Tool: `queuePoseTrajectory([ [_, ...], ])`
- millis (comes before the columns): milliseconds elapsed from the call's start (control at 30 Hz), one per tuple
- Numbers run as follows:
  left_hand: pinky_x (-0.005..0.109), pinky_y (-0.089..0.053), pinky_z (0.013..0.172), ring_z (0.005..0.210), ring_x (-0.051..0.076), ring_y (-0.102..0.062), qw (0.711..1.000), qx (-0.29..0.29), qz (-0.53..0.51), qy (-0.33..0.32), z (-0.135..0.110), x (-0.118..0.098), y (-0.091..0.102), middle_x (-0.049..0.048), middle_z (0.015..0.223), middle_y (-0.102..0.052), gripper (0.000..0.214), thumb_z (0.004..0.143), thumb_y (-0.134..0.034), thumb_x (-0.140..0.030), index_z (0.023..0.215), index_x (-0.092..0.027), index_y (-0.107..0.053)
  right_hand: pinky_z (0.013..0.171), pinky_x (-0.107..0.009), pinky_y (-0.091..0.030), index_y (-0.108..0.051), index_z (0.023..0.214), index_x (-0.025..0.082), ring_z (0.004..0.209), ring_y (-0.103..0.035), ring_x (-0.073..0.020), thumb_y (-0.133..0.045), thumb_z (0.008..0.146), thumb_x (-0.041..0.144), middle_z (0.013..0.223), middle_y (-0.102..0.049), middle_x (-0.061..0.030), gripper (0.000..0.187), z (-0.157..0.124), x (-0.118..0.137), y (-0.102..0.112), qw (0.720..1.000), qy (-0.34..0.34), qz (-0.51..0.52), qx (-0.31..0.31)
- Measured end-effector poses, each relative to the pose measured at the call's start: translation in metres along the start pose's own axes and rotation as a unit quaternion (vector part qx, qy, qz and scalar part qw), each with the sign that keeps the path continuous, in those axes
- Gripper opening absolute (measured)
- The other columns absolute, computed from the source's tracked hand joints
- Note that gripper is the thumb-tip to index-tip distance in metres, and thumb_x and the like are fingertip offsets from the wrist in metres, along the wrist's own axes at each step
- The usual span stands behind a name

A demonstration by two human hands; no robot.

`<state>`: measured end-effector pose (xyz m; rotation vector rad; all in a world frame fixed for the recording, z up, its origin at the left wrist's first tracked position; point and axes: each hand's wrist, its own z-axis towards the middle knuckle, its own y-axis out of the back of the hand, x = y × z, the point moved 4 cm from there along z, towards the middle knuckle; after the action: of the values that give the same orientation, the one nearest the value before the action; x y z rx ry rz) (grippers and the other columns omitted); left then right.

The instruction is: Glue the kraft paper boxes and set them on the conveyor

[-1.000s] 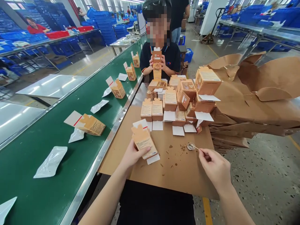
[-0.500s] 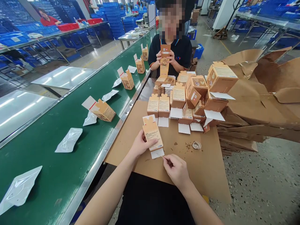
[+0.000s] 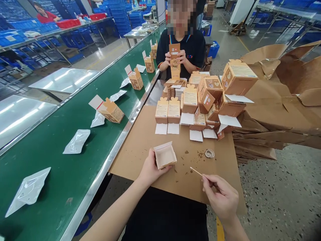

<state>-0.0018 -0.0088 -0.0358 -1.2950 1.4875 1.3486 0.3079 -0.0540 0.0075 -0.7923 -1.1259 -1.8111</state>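
Note:
In my left hand (image 3: 149, 169) is a small cardboard box (image 3: 166, 156), tilted so that its pale, hollow inside faces me. My fingers wrap round its left side and underside. My right hand (image 3: 222, 194) pinches a thin cotton swab (image 3: 195, 171), whose tip points up and left over the brown paper. A small clear round dish (image 3: 209, 153) lies beyond the swab, with dark specks and wet-looking spots to its left. Several brown cartons (image 3: 190, 99) with white flaps hanging out are piled behind the box.
A green conveyor belt (image 3: 82, 167) on my left carries silver pouches (image 3: 76, 141) and open boxes (image 3: 114, 112). Across the table a co-worker (image 3: 180, 43) holds a tall unfolded carton (image 3: 175, 62). Large folded sheets of brown paper (image 3: 281, 100) are heaped at the right.
My left hand has turned the box from its printed face to its open end. My right hand has moved right, away from the box, with the swab. Pouches on the belt have shifted away from me.

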Motion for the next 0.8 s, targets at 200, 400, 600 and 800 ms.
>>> queuePoseTrajectory([
  [200,0.053,-0.068,0.098,0.119,0.041,-0.084,0.999,-0.006,0.034,-0.002,0.001,0.000,-0.008,0.0098,0.127,-0.084,0.068,0.071,-0.107,-0.046,0.121,-0.035,-0.063,0.055,-0.027,-0.065,-0.088,0.092,0.025,0.054,-0.073,-0.0165,-0.080,0.110,0.030,0.074,-0.081,-0.0026,0.020,0.003,0.004,-0.013,1.000,0.016,0.022,-0.001],
  [400,0.060,-0.069,0.111,0.124,0.043,-0.083,0.974,-0.224,0.020,-0.013,-0.012,0.001,0.074,0.0090,0.123,-0.084,0.080,0.060,-0.111,-0.046,0.121,-0.032,-0.062,0.051,-0.027,-0.064,-0.090,0.091,0.023,0.048,-0.069,-0.0158,-0.088,0.109,0.041,0.071,-0.080,-0.0030,0.026,0.014,0.007,0.001,0.997,0.017,0.044,-0.067],
  [600,0.066,-0.066,0.121,0.137,0.046,-0.079,0.854,-0.504,0.075,0.104,-0.064,0.025,0.225,0.0124,0.135,-0.080,0.093,0.049,-0.110,-0.046,0.119,-0.029,-0.052,0.052,-0.033,-0.064,-0.091,0.090,0.020,0.052,-0.072,-0.0196,-0.095,0.104,0.046,0.067,-0.077,-0.0038,0.030,0.008,-0.005,0.016,0.996,-0.017,0.033,-0.078],
  [800,0.068,-0.060,0.129,0.149,0.048,-0.072,0.850,-0.504,0.104,0.116,-0.071,0.043,0.264,0.0147,0.143,-0.075,0.095,0.052,-0.109,-0.049,0.124,-0.029,-0.051,0.056,-0.034,-0.066,-0.090,0.093,0.020,0.055,-0.073,-0.0210,-0.094,0.103,0.063,0.070,-0.079,-0.0052,0.045,0.011,-0.015,0.003,0.994,-0.068,0.032,-0.077],
])
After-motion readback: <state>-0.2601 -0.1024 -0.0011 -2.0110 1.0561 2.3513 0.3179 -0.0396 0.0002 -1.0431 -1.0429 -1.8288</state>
